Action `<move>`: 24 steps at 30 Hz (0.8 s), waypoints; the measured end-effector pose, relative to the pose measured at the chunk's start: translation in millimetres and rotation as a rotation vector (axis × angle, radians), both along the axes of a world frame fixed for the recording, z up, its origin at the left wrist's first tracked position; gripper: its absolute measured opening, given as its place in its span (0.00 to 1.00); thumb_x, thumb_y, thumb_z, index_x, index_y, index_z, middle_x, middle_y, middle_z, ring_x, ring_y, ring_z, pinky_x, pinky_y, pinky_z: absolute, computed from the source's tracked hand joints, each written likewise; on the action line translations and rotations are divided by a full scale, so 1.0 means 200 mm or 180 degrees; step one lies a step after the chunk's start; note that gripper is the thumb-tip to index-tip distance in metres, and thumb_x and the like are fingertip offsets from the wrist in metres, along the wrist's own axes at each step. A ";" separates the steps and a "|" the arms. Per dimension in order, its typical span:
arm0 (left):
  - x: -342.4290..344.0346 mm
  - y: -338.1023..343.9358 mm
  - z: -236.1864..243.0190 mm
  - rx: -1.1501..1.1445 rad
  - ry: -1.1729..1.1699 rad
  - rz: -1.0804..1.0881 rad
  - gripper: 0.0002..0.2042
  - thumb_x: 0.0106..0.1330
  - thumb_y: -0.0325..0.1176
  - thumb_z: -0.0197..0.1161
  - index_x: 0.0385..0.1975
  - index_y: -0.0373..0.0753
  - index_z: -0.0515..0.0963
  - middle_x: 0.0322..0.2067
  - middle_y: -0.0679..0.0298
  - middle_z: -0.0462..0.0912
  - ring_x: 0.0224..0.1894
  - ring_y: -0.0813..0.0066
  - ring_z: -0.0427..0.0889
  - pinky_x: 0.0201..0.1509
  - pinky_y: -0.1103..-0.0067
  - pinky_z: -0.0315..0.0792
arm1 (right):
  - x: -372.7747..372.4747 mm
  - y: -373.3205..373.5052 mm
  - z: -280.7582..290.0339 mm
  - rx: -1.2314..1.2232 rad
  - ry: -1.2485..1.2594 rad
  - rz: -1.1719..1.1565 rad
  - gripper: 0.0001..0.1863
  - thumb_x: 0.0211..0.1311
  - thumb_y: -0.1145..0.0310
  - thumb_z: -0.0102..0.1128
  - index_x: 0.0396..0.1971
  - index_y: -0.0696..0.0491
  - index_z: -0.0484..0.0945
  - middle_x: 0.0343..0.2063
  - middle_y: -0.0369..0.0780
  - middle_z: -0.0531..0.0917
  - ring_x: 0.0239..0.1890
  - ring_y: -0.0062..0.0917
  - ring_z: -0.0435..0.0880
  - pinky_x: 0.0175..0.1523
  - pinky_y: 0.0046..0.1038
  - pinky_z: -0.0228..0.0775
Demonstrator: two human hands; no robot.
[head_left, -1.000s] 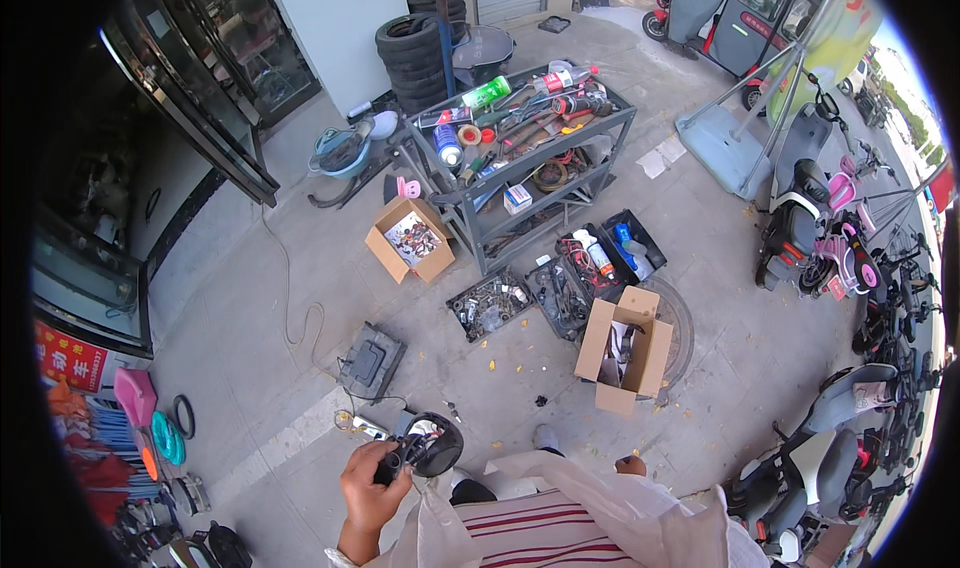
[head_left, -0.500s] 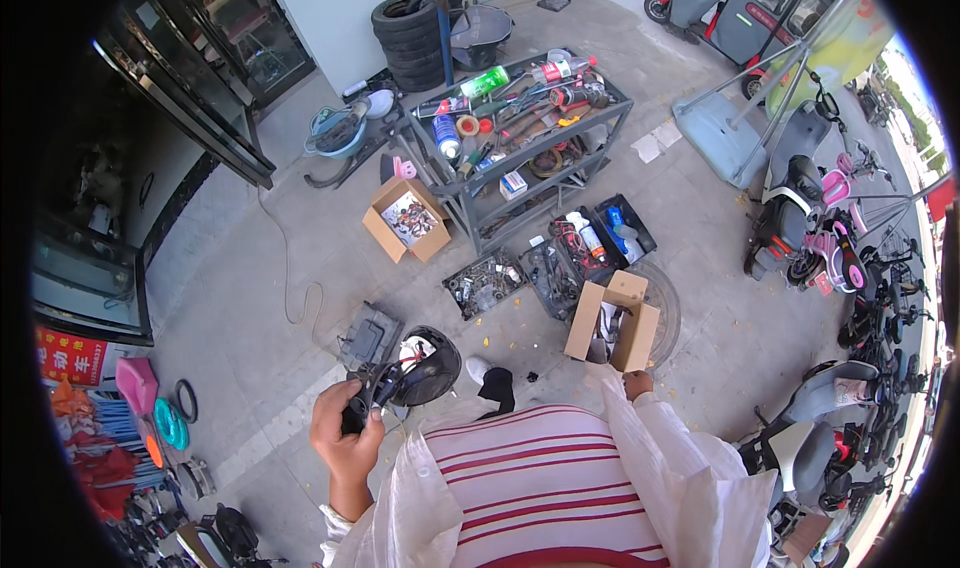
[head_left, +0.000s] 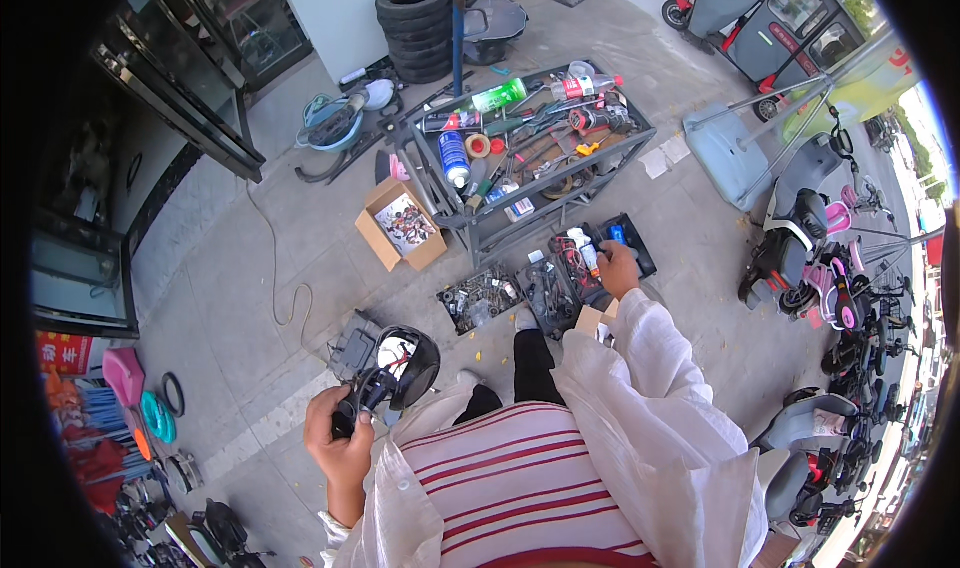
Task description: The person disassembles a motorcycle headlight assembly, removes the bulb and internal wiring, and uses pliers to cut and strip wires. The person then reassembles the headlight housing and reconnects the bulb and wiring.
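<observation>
Left hand [head_left: 339,455], well left of the white bottle [head_left: 582,250], has fingers clamped on the black unit [head_left: 424,370]; right hand [head_left: 619,270], just beside the bottle, finger closure indeterminable, could dislodge it by brushing.

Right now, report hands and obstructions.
Left hand gripping black rounded part. Right hand at black trays, beside white bottle; contact unclear. Sleeve hides much of cardboard box.
</observation>
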State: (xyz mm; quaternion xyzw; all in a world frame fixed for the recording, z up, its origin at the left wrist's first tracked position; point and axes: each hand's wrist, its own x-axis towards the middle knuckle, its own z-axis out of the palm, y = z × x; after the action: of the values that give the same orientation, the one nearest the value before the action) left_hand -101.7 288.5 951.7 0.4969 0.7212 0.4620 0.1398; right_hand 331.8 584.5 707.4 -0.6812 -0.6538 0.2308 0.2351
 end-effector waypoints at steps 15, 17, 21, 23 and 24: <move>0.35 0.60 -0.11 -0.0858 0.0013 0.1274 0.19 0.57 0.38 0.70 0.42 0.30 0.78 0.38 0.55 0.81 0.38 0.67 0.79 0.42 0.76 0.72 | -0.56 1.97 -0.32 0.0946 -0.2173 0.1325 0.23 0.64 0.68 0.54 0.61 0.45 0.71 0.58 0.40 0.73 0.60 0.38 0.72 0.61 0.38 0.67; 0.38 0.69 -0.10 -0.0976 -0.0067 0.1415 0.20 0.57 0.39 0.70 0.42 0.30 0.78 0.38 0.55 0.81 0.38 0.67 0.79 0.43 0.76 0.73 | -0.55 2.08 -0.41 0.0938 -0.2480 0.1579 0.23 0.65 0.69 0.51 0.61 0.44 0.70 0.61 0.40 0.71 0.64 0.37 0.70 0.62 0.38 0.66; 0.41 0.79 -0.11 -0.1069 0.0230 0.1422 0.20 0.57 0.39 0.71 0.42 0.30 0.78 0.38 0.54 0.81 0.38 0.65 0.79 0.43 0.76 0.73 | -0.63 2.16 -0.39 0.0426 -0.2842 0.2006 0.15 0.63 0.68 0.52 0.49 0.48 0.74 0.49 0.39 0.77 0.57 0.34 0.73 0.60 0.38 0.66; 0.43 0.82 -0.12 -0.1072 0.0248 0.1425 0.20 0.57 0.39 0.71 0.42 0.30 0.78 0.39 0.54 0.81 0.38 0.65 0.80 0.42 0.76 0.73 | -0.58 2.20 -0.41 0.0801 -0.2787 0.2268 0.11 0.62 0.69 0.53 0.45 0.50 0.75 0.44 0.39 0.78 0.53 0.33 0.75 0.57 0.37 0.67; 0.43 0.84 -0.12 -0.1110 0.0232 0.1443 0.20 0.56 0.39 0.71 0.42 0.30 0.79 0.39 0.53 0.82 0.39 0.63 0.80 0.44 0.75 0.74 | -0.54 2.21 -0.39 0.0883 -0.2805 0.2423 0.11 0.62 0.69 0.54 0.44 0.50 0.75 0.43 0.39 0.79 0.52 0.33 0.75 0.56 0.36 0.67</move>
State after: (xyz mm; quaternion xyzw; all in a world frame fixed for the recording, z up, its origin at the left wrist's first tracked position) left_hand -15.5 456.0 927.2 0.3077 0.8869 0.3324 0.0903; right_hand 223.5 1027.4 629.0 -0.3936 -0.9118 -0.0930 -0.0707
